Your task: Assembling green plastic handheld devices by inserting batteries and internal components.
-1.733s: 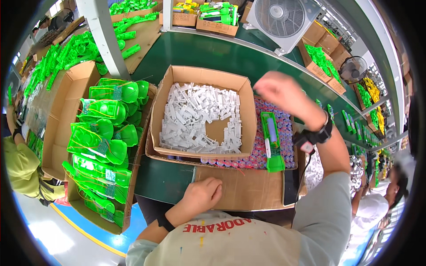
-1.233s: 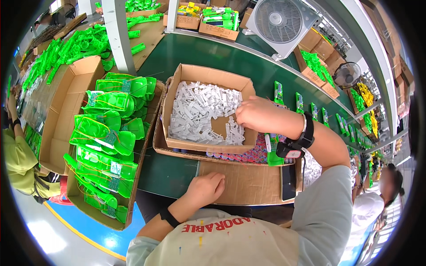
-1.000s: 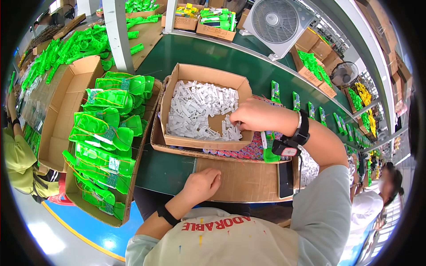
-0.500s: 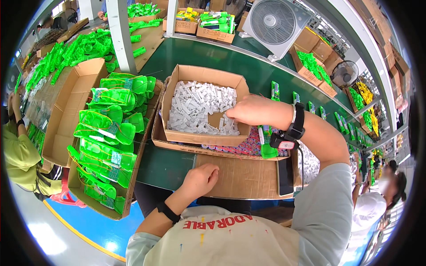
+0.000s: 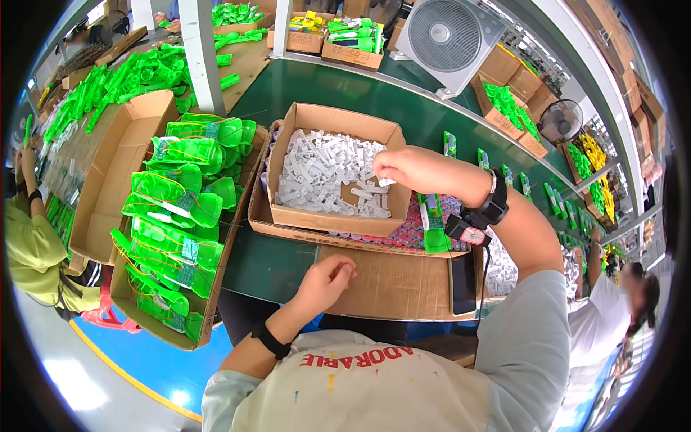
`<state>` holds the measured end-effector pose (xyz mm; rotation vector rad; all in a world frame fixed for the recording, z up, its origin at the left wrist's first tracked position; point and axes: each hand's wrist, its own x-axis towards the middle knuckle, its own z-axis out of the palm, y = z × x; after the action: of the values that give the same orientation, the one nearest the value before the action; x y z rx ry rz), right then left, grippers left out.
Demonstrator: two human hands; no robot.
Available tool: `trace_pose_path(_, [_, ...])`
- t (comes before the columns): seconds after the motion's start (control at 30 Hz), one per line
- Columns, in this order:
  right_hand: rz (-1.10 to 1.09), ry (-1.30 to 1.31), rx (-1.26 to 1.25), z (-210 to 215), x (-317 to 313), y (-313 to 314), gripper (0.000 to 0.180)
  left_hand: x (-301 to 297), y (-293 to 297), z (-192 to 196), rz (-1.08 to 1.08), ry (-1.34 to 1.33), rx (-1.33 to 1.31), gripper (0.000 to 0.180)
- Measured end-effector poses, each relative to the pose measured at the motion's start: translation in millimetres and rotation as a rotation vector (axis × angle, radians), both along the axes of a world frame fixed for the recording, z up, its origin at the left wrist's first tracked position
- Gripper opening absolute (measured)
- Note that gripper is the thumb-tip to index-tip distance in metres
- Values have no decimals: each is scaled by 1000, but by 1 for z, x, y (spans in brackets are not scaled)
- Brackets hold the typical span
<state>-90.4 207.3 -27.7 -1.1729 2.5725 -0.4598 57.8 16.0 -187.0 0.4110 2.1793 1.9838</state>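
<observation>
My right hand is over the right side of a cardboard box of small white plastic pieces. Its fingers are pinched on one white plastic piece. Resting near the table's front edge, my left hand has its fingers curled closed; anything inside them is hidden. The box sits on a lower cardboard box of small pinkish-red cylinders. A green plastic housing lies across those cylinders, below my right forearm.
On the left stands a long carton of green housings with circuit boards and wires. A dark phone-like slab lies beside a flat cardboard sheet. More green housings line the table at right. A box fan stands behind.
My right hand has lifted slightly from the white pieces, and a white plastic piece now shows at its fingertips. My left hand stays closed in nearly the same place.
</observation>
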Motion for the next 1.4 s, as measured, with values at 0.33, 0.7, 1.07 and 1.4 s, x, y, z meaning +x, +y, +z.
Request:
trace_pose_path(0.33, [-188, 3, 45, -17, -9, -8, 24, 5, -1, 15, -46, -361, 323, 16])
trace_pose_path(0.7, [186, 209, -225, -6, 115, -58, 9, 14, -3, 65, -300, -1077, 1134, 37])
trace_pose_path(1.07, [-183, 408, 278, -46, 11, -13, 14, 20, -12, 54, -1, -1141, 1193, 16])
trace_pose_path(1.4, [-204, 205, -16, -30, 16, -41, 13, 18, -23, 15, 220, -964, 1098, 20])
